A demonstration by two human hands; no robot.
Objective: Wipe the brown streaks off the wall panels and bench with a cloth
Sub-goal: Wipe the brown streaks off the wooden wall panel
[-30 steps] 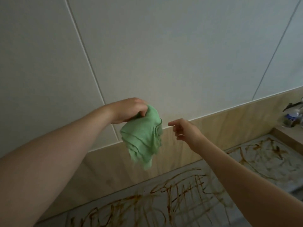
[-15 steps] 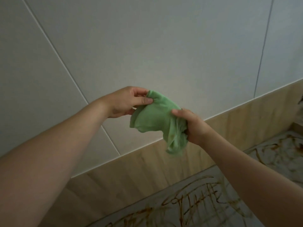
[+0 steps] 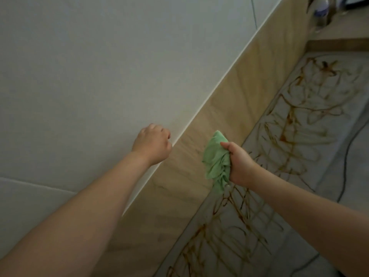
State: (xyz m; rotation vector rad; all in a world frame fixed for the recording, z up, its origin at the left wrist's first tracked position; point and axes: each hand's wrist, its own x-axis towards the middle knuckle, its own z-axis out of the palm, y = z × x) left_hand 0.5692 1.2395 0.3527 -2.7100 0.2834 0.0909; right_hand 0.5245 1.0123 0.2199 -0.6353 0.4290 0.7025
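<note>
My right hand [image 3: 240, 163] grips a bunched green cloth [image 3: 216, 161], which hangs in front of the wood-look lower wall strip [image 3: 229, 100], just above the bench. My left hand [image 3: 152, 143] is held out before the pale wall panel [image 3: 99, 76] with its fingers curled, holding nothing. The grey bench [image 3: 323, 172] runs along the right side and is covered in brown streaks [image 3: 287, 132] that loop and cross. The pale panels show no streaks that I can make out.
A raised wooden ledge [image 3: 337, 45] ends the bench at the top right, with a spray bottle [image 3: 321, 11] and other blurred items on it. A dark cable [image 3: 347, 156] runs along the bench's outer edge.
The cloth passed from my left hand to my right, which now holds it alone, lower and to the right. My left hand has let go. The view tilted toward the bench.
</note>
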